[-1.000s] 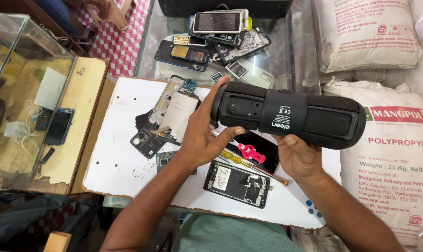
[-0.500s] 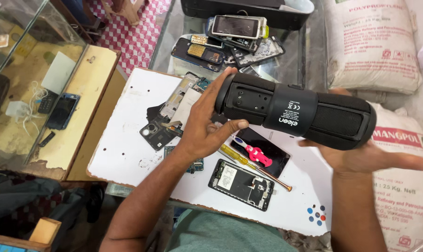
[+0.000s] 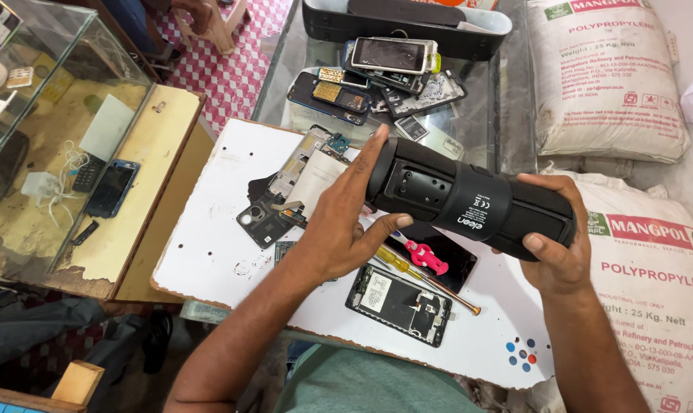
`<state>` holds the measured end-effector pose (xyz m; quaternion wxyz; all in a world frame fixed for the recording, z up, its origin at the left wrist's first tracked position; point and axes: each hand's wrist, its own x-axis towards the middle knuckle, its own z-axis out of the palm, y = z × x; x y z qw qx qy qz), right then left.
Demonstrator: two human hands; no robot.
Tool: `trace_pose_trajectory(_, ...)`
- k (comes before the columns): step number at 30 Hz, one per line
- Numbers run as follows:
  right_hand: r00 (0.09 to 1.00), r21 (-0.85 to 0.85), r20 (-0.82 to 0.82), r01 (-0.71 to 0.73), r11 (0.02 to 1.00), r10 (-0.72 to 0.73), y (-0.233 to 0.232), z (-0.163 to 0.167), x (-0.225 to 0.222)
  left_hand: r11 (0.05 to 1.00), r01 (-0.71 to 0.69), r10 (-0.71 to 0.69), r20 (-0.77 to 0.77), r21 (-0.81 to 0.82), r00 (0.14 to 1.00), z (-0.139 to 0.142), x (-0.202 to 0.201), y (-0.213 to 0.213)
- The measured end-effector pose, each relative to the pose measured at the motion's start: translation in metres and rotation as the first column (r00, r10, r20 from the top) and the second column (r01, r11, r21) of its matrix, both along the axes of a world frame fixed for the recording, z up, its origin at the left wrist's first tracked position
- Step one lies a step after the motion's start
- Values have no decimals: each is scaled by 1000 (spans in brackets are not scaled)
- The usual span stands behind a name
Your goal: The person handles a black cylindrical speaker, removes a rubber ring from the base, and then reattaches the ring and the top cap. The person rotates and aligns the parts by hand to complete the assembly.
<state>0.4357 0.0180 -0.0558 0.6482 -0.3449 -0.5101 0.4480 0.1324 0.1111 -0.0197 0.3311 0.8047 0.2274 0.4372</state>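
A: While hovering above the white surface point(image 3: 224, 252), where is the black cylindrical speaker point(image 3: 469, 200) lying?

B: Left hand point(image 3: 339, 229) and right hand point(image 3: 557, 245) are gripping its ends; its casing is appearing unopened, screwdriver point(image 3: 419, 269) lying untouched.

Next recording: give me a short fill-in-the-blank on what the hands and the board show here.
1. Both hands hold a black cylindrical ____ above the white board.
2. The left hand cups one end; the ____ hand grips the other.
3. Beneath it lies a screwdriver with a ____ handle.
4. An opened ____ lies nearest the person, insides showing.

Missing: speaker; right; yellow; phone
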Motion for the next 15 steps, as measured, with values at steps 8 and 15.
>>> trace_pose_trajectory(8,997,25,-75,-1,1000,3,-1,-5,-12,990,-98,105,-68,99,992,-11,2,-8)
trace_pose_trajectory(15,995,80,-87,-30,996,37,-6,-25,-8,974,-82,97,-61,213,993,-8,-3,-10)
